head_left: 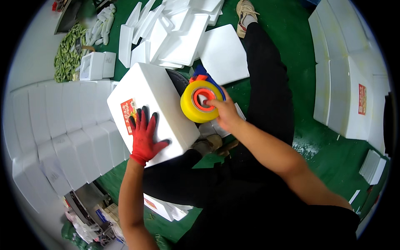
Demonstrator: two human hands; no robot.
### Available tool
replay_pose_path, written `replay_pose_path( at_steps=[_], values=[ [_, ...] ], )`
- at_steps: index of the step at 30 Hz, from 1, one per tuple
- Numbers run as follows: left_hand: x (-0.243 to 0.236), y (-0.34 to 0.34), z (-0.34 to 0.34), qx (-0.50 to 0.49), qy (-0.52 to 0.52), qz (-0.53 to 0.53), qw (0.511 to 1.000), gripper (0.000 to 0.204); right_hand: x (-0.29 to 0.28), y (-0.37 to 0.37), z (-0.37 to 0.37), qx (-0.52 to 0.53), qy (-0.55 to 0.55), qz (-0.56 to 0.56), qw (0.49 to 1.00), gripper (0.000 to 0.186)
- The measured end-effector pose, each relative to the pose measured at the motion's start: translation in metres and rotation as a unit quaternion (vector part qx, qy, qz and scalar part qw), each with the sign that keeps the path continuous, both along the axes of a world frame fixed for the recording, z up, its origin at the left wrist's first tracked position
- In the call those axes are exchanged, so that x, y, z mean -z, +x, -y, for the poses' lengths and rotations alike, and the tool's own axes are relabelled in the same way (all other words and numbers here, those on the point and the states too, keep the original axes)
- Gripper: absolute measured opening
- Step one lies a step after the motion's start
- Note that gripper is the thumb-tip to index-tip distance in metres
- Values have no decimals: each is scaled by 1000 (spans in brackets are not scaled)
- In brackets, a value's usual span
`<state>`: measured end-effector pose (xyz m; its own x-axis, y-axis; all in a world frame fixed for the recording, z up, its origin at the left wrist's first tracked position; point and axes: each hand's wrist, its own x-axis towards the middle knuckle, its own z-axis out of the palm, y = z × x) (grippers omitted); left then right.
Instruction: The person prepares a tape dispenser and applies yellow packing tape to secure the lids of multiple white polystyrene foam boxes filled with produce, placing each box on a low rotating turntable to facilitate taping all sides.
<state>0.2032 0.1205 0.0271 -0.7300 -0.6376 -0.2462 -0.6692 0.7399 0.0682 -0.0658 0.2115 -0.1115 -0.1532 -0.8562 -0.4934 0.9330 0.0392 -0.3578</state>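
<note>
A white foam box (pixel 160 100) with a red and yellow label stands tilted in front of me, between my legs. My left hand (pixel 143 135), in a red glove with black fingertips, lies flat on the labelled side, fingers spread. Bare-skinned, my right hand (pixel 223 111) is closed round a tape dispenser (pixel 201 100) just right of the box. It carries a big yellow tape roll on an orange hub, with blue and orange parts behind. The grip on its handle is partly hidden by the roll. A dark round-edged thing (pixel 178 81) shows between box and dispenser.
Foam lids (pixel 179 37) lie heaped on the green floor (pixel 275 21) ahead. White foam boxes (pixel 58 121) line the left, and more boxes (pixel 346 83) are stacked at the right. Green vegetables (pixel 68 52) are piled far left, near a small foam box (pixel 92 66).
</note>
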Motion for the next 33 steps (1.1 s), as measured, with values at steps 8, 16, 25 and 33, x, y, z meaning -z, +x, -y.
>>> replay_pose_path(
  at_steps=[8, 16, 25, 33],
  values=[
    [4, 49, -20, 138, -11, -5, 990, 94, -42, -52, 102, -125, -79, -431, 890, 68],
    [6, 57, -8, 152, 2, -15, 988, 83, -62, -53, 147, -283, -132, -465, 828, 65],
    [21, 45, -24, 90, -20, -57, 994, 86, -60, -45, -20, -414, -180, -434, 780, 74],
    [42, -173, 51, 8, -157, -298, 942, 76, -73, -77, -151, -364, -63, -451, 812, 69]
  ],
)
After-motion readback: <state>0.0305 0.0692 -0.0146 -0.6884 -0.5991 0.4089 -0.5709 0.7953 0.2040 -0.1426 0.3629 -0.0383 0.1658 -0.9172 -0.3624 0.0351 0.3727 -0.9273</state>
